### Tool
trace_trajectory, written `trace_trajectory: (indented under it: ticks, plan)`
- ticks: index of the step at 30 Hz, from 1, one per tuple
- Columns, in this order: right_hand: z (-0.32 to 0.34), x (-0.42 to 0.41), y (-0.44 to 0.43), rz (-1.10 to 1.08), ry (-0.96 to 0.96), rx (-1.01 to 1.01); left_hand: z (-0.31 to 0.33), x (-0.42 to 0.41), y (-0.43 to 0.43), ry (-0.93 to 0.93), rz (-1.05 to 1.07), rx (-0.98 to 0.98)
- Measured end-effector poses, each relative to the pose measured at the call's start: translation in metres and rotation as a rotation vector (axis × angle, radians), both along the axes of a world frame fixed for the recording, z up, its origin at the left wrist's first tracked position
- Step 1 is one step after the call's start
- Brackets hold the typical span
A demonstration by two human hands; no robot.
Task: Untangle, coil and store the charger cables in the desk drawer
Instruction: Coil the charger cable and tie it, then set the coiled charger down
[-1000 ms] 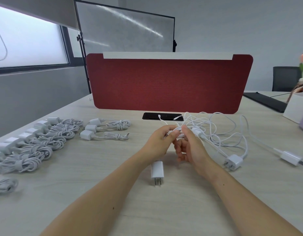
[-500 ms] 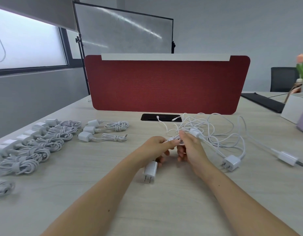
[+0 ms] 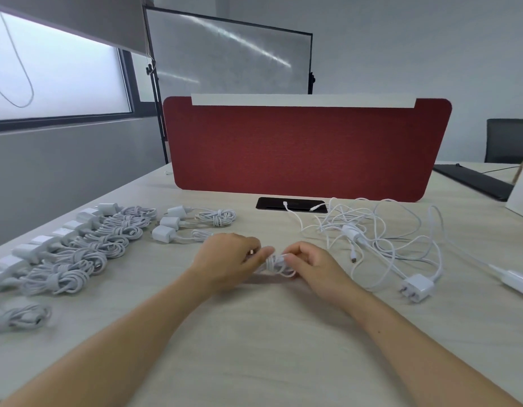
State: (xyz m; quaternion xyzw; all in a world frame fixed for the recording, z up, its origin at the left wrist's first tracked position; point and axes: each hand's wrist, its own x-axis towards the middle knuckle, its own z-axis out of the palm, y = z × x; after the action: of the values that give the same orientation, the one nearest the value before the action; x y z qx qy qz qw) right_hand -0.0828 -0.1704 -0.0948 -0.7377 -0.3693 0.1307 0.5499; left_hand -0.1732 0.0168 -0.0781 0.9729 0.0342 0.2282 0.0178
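My left hand and my right hand both grip a small white coiled cable low over the desk, one at each end. Its plug is hidden under my left hand. To the right lies a loose tangle of white cables with a white plug at its near edge and another plug farther right. Several coiled chargers lie in a row on the left, three more sit beside them, and a lone coil lies nearer.
A red felt divider stands across the back of the desk, with a black cable port in front of it. A black pad and a white box sit at the far right. No drawer is in view.
Both hands have moved left, away from the tangle, taking one cable with them now bunched between them. The plug that hung under my left hand is out of sight.
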Motion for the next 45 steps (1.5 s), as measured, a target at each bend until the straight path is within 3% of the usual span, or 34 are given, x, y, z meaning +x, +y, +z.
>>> trace_trajectory:
  ticks: [2, 4, 6, 10, 16, 27, 32, 35, 39, 45]
  plan:
    - [-0.005, -0.005, 0.015, 0.026, -0.106, -0.101, -0.005, -0.01, 0.019, -0.019, 0.061, -0.02]
    - [-0.008, -0.011, 0.03, -0.031, -0.406, -0.239, -0.01, -0.014, 0.033, -0.023, 0.121, -0.028]
    - [-0.008, -0.018, 0.046, -0.052, -0.656, -0.257, -0.013, -0.016, 0.049, -0.039, 0.161, -0.071]
    - [-0.009, -0.023, 0.076, -0.062, -0.764, -0.213, -0.018, -0.02, 0.079, -0.144, 0.137, -0.204]
    - [-0.009, -0.016, 0.112, -0.125, -0.768, -0.254, -0.018, -0.012, 0.103, -0.156, 0.139, -0.302]
    - [-0.008, 0.002, 0.138, -0.247, -0.75, -0.339, -0.019, 0.015, 0.118, -0.26, 0.174, -0.265]
    - [-0.004, -0.003, 0.135, -0.288, -0.67, -0.328, -0.021, 0.013, 0.115, -0.387, 0.11, -0.187]
    - [-0.002, -0.006, 0.124, -0.4, -0.505, -0.187, -0.022, 0.015, 0.095, -0.473, 0.062, -0.199]
    - [-0.001, -0.006, 0.093, -0.531, -0.321, -0.026, -0.021, 0.02, 0.049, -0.579, -0.006, -0.337]
    - [-0.001, 0.002, 0.014, -0.602, -0.474, -0.026, -0.019, 0.035, -0.038, -0.448, -0.122, -0.844]
